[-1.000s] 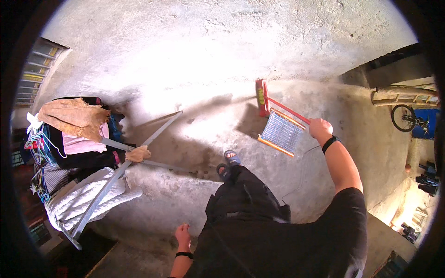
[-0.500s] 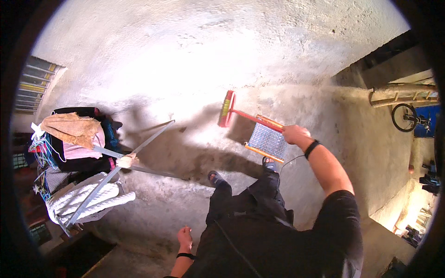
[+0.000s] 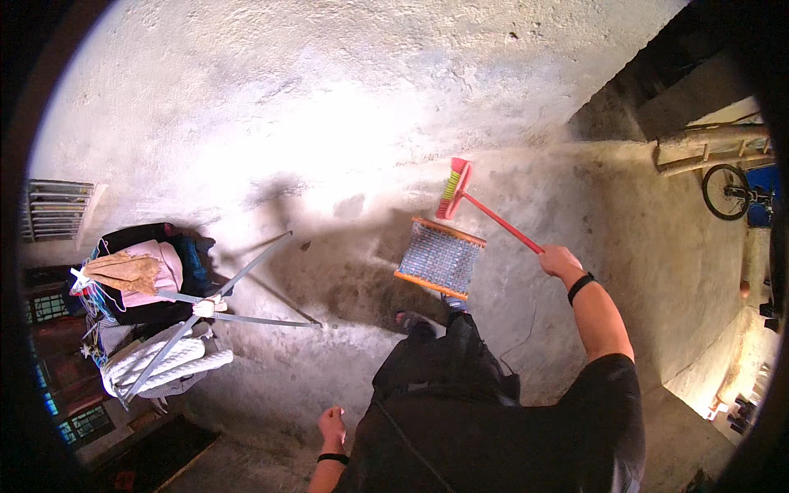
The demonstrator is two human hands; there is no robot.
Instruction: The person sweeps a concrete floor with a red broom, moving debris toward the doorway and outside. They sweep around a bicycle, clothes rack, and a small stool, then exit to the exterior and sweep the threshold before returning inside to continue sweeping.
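My right hand [image 3: 560,261] is closed around the red handle of a broom [image 3: 503,222]. The broom slants away to the far left, and its red head with red and yellow-green bristles [image 3: 454,189] is near the base of the wall. Left of the handle, in front of my feet, is a low stool [image 3: 442,256] with a blue-grey woven seat and orange side bars; no hand touches it. My left hand [image 3: 332,427] hangs beside my body at the lower middle, its fingers curled in with nothing visible in them.
On the left, a grey metal folding rack [image 3: 267,319] carries clothes, hangers and a white bundle [image 3: 177,361]. A rough plaster wall [image 3: 205,99] rises ahead. Far right are a wooden ladder [image 3: 715,148] and a bicycle [image 3: 727,193]. A thin cord [image 3: 526,333] lies right of my legs.
The broom has swung to the right, clear of the stool it overlapped before. My right hand has moved right and slightly down with it. The stool appears further left in view.
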